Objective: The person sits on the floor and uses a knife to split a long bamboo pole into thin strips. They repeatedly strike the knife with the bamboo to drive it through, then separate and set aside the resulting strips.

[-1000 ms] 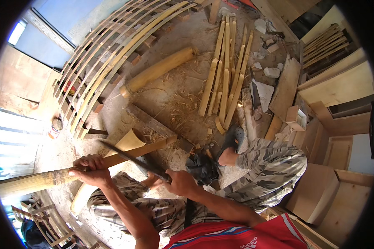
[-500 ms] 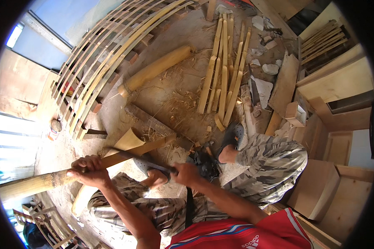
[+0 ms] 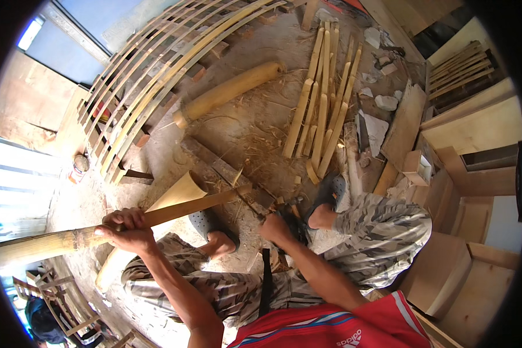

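The bamboo strip (image 3: pixel 185 210) is clamped in the left hand (image 3: pixel 127 231), its grip curled over the top, and held aslant above the floor (image 3: pixel 223 130) — its end seen against the edge of a wooden beam (image 3: pixel 213 163). Well apart, a knife (image 3: pixel 248 203) is gripped in the right hand (image 3: pixel 277 229) — the forearm (image 3: pixel 325 272) angled forward and inward.

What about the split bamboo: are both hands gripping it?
No, only the left hand grips the split bamboo; the right hand holds a bladed tool.

The bamboo strip (image 3: pixel 171 213) is cut off at left.
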A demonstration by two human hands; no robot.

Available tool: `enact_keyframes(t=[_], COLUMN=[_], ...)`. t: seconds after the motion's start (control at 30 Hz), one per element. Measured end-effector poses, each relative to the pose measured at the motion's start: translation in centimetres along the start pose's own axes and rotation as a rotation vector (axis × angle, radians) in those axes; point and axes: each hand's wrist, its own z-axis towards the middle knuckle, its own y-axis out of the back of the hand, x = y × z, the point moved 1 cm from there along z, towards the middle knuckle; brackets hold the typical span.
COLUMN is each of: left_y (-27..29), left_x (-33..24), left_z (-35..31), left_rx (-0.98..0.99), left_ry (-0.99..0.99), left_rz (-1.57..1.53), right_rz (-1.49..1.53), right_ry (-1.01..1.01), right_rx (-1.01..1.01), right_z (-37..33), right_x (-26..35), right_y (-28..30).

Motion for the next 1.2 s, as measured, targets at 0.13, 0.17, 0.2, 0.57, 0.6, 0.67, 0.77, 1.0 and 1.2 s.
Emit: enact_keyframes(t=[0.13,0.17,0.2,0.57,0.6,0.67,0.77,1.0,1.2], left_y=[-0.4,-0.1,0.2,-0.6,-0.9,-1.2,-1.1,-0.7,-1.1], left_x=[-0.7,-0.8,-1.5,-0.8,-0.9,-0.3,0.2,0.1,0.3], left_z=[0.1,0.4,0.8,-0.1,-0.3,-0.3,-0.2,0.2,0.3], left_rx=[-0.022,0.010,0.056,-0.018,-0.053,-0.016,0.028,0.107,0.133], left_ry=[-0.036,-0.047,0.008,0.008,0.002,-0.008,0.003,-0.027,-0.012], left_rz=[0.027,0.030,0.020,-0.019,-0.018,-0.044,-0.053,0.016,-0.019], right_rz=[-0.114,-0.089,-0.060,0.307,0.285,0.259,0.325,0.140,0.064], right_ry=[0.197,0.194,0.187,0.038,0.065,0.065,-0.035,0.456,0.318], right_rx=[-0.129,-0.108,-0.086,0.114,0.045,0.041,0.226,-0.165,-0.180], right_z=[-0.7,-1.2,-1.9,-0.4,0.0,0.9,1.7,-2.7,1.0], right_x=[0.6,0.3,0.4,1.3,1.3,0.9,0.4,5.9,1.1], right_y=[0.6,0.6,0.8,0.6,0.3,0.0,0.2,1.0,0.5])
